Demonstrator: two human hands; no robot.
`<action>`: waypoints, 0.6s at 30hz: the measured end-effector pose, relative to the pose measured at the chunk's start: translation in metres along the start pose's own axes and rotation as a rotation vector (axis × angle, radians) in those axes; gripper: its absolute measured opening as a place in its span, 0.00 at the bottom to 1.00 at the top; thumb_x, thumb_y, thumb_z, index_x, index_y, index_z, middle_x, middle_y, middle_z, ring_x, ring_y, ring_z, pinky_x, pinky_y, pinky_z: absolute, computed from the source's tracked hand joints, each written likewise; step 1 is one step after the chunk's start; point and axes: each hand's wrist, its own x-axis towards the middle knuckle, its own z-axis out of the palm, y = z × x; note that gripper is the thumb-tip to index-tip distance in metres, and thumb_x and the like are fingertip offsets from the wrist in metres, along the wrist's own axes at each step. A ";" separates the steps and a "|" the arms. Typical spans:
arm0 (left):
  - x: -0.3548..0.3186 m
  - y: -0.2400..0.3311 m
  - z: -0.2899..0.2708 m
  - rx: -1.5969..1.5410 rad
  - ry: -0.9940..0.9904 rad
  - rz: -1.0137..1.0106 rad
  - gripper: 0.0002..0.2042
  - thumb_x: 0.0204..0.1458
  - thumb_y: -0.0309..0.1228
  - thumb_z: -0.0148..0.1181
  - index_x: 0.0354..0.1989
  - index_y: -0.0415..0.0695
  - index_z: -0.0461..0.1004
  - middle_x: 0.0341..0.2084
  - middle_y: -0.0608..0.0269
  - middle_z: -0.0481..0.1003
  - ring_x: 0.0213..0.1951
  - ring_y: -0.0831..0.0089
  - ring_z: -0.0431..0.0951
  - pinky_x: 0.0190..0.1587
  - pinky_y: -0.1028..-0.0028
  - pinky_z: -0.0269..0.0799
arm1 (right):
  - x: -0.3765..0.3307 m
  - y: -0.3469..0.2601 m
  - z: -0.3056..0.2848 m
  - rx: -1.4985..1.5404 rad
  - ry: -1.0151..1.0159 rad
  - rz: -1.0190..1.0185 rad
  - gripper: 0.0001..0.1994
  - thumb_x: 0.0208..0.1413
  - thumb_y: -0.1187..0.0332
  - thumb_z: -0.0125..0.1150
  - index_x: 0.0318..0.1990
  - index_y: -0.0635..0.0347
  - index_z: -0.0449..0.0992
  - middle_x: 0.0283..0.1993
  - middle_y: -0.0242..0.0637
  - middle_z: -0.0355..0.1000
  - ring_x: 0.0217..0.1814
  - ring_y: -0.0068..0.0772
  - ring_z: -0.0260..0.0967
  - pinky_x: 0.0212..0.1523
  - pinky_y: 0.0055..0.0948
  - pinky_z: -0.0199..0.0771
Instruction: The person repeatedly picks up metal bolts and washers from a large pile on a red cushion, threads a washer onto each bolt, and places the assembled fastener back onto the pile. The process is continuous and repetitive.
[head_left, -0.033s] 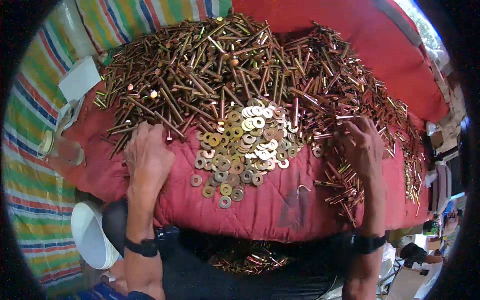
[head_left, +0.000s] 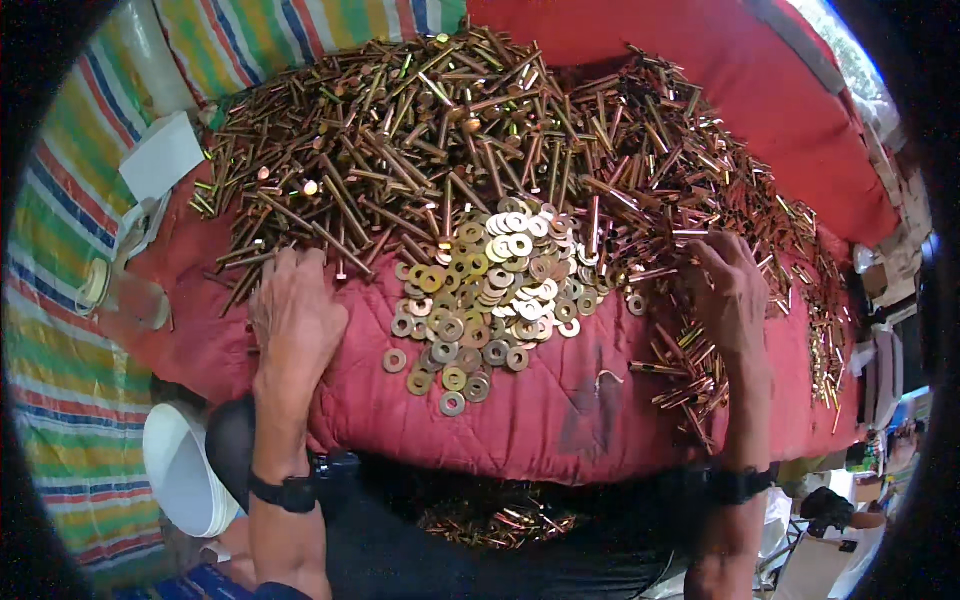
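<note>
A broad heap of brassy bolts (head_left: 400, 150) covers the far part of a red quilted cloth (head_left: 520, 420). In front of the heap's middle lies a pile of flat round washers (head_left: 500, 290), some brassy, some silvery. My left hand (head_left: 298, 320) is closed at the heap's near left edge, its fingers curled under and mostly hidden; what they hold cannot be made out. On the other side, my right hand (head_left: 730, 290) bends over the bolts right of the washers, thumb and fingers closed around one bolt's end. A smaller bunch of bolts (head_left: 685, 370) lies beside that wrist.
A clear jar (head_left: 138, 300) lies on its side at the left, near a white box (head_left: 162, 155). Striped sheeting (head_left: 75, 400) hangs along the left. White buckets (head_left: 185, 475) stand low left. More bolts (head_left: 505, 525) lie below the cloth's near edge. Another person (head_left: 830, 508) is at the far right.
My right-hand fingers have shifted very slightly at the bolts. Otherwise the hands, washers and heap look the same.
</note>
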 end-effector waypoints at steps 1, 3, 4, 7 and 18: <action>-0.001 -0.004 0.001 0.063 -0.031 -0.041 0.14 0.43 0.19 0.58 0.40 0.37 0.79 0.42 0.44 0.76 0.48 0.45 0.77 0.51 0.50 0.75 | 0.002 0.002 0.002 -0.005 0.004 0.035 0.23 0.45 0.70 0.77 0.52 0.56 0.83 0.55 0.41 0.77 0.57 0.47 0.76 0.53 0.42 0.79; -0.006 -0.010 0.001 0.042 -0.053 -0.030 0.14 0.43 0.20 0.59 0.42 0.35 0.78 0.43 0.42 0.76 0.50 0.44 0.76 0.52 0.49 0.75 | -0.002 0.005 0.000 0.089 0.060 0.031 0.21 0.47 0.72 0.75 0.52 0.56 0.83 0.56 0.42 0.77 0.58 0.48 0.75 0.56 0.43 0.77; -0.007 -0.012 0.002 0.029 -0.060 -0.022 0.15 0.43 0.20 0.59 0.42 0.35 0.78 0.44 0.42 0.75 0.51 0.43 0.75 0.52 0.49 0.74 | -0.006 0.007 -0.002 0.041 0.066 0.030 0.21 0.47 0.72 0.75 0.52 0.57 0.83 0.56 0.42 0.77 0.58 0.48 0.75 0.56 0.43 0.77; -0.006 -0.019 0.008 0.026 -0.031 0.010 0.14 0.43 0.20 0.60 0.42 0.35 0.78 0.45 0.43 0.75 0.51 0.45 0.75 0.53 0.50 0.74 | -0.016 0.013 -0.004 -0.052 0.016 0.063 0.20 0.47 0.73 0.75 0.51 0.57 0.83 0.55 0.41 0.77 0.57 0.49 0.73 0.58 0.46 0.75; 0.009 0.003 0.039 -0.154 0.331 0.204 0.14 0.48 0.19 0.56 0.44 0.42 0.77 0.35 0.49 0.77 0.43 0.44 0.79 0.46 0.50 0.75 | -0.004 -0.006 0.009 0.025 0.047 -0.129 0.11 0.51 0.74 0.70 0.43 0.59 0.82 0.47 0.40 0.78 0.53 0.47 0.74 0.52 0.41 0.77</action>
